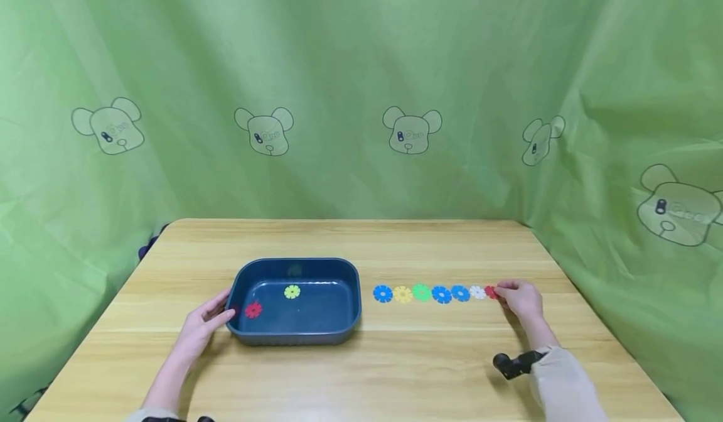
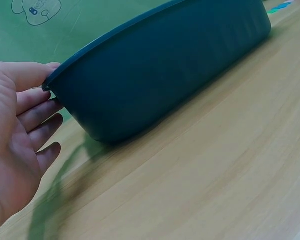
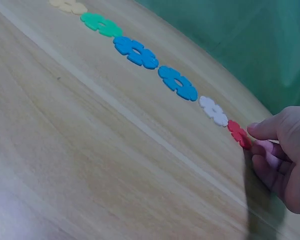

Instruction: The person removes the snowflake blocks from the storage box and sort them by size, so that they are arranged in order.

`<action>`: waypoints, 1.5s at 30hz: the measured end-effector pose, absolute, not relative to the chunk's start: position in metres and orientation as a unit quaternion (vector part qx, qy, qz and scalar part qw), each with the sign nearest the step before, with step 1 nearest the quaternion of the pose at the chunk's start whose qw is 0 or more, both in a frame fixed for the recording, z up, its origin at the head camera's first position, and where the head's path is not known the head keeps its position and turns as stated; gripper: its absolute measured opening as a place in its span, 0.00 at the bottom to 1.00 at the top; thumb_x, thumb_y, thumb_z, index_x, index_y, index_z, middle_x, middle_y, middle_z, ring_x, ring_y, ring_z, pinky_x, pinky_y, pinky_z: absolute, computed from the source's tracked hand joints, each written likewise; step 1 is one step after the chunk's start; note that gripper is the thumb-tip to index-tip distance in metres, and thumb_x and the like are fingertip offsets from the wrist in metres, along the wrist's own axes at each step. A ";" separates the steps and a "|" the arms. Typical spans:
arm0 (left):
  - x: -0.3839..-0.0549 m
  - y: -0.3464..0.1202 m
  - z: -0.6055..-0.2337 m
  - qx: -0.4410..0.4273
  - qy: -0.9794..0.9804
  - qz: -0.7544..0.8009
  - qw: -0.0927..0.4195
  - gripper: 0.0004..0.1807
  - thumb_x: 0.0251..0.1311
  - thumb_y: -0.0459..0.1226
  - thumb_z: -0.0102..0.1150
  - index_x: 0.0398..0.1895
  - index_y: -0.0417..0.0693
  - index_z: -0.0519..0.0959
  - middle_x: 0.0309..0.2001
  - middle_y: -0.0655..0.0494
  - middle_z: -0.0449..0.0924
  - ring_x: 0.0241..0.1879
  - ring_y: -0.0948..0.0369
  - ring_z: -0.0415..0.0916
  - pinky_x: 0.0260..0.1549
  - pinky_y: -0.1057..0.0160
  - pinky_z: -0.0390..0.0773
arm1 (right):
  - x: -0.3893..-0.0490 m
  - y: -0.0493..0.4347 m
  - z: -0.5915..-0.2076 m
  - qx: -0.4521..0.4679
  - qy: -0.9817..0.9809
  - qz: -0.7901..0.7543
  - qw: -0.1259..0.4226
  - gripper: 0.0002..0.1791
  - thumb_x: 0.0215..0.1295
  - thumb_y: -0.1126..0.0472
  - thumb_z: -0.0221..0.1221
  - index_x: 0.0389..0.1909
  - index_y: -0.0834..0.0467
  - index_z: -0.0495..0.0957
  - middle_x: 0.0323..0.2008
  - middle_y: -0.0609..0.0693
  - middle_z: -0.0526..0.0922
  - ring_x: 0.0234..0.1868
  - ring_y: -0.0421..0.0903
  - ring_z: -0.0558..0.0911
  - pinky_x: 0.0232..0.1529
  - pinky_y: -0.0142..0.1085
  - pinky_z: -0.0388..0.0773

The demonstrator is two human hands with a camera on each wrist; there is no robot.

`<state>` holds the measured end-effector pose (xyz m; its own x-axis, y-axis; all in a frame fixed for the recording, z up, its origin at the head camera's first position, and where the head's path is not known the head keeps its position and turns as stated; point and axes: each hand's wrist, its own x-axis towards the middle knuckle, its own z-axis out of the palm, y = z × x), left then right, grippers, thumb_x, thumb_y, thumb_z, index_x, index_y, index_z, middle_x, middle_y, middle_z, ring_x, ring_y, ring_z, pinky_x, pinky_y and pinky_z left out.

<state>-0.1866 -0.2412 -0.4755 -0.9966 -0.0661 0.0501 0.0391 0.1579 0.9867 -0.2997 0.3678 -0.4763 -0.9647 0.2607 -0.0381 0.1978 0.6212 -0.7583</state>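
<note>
A dark blue plastic basin [image 1: 294, 339] stands on the table. My left hand [image 1: 199, 329] grips its left rim, thumb over the edge and fingers along the outer wall; the left wrist view shows the same hand [image 2: 19, 115] from the side. Inside lie a red snowflake disc [image 1: 253, 310] and a yellow-green one [image 1: 292, 292]. To the right runs a row of flat, notched snowflake discs. At its right end my right hand [image 1: 522, 299] pinches the edge of a red disc [image 3: 238, 134] between thumb and index finger, beside a white disc [image 3: 213, 111].
Leftward along the row come blue discs [image 1: 442, 294], a green disc [image 1: 421, 292], a yellow disc [image 1: 403, 294] and another blue disc [image 1: 383, 294]. A green curtain [image 1: 339, 183] hangs behind the wooden table [image 1: 395, 378] and along its sides.
</note>
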 end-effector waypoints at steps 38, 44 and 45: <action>-0.188 -0.242 -0.473 0.013 -0.764 -0.645 0.035 0.30 0.62 0.35 0.54 0.66 0.32 0.60 0.65 0.36 0.60 0.47 0.83 0.64 0.47 0.81 0.64 | -0.298 0.156 -0.380 0.116 -0.831 0.543 -0.028 0.17 0.60 0.65 0.59 0.47 0.70 0.75 0.38 0.60 0.81 0.39 0.52 0.79 0.36 0.39 0.79; -0.188 -0.242 -0.476 0.012 -0.764 -0.644 0.036 0.30 0.62 0.35 0.54 0.65 0.32 0.60 0.65 0.36 0.60 0.46 0.84 0.64 0.46 0.82 0.64 | -0.296 0.110 -0.380 0.140 -0.829 0.539 -0.046 0.14 0.59 0.67 0.60 0.44 0.69 0.76 0.35 0.57 0.81 0.35 0.47 0.79 0.35 0.41 0.80; -0.188 -0.242 -0.476 0.012 -0.763 -0.645 0.036 0.30 0.62 0.35 0.54 0.65 0.32 0.60 0.65 0.36 0.60 0.46 0.84 0.64 0.46 0.82 0.64 | -0.296 0.103 -0.382 0.144 -0.829 0.538 -0.050 0.14 0.58 0.67 0.61 0.44 0.69 0.76 0.34 0.56 0.81 0.34 0.46 0.79 0.35 0.41 0.80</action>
<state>-0.1885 -0.2425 -0.4763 -0.9971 -0.0647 0.0395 0.0281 0.1684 0.9853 -0.2961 0.1028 -0.3817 -0.9533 -0.2929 0.0731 -0.1862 0.3799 -0.9061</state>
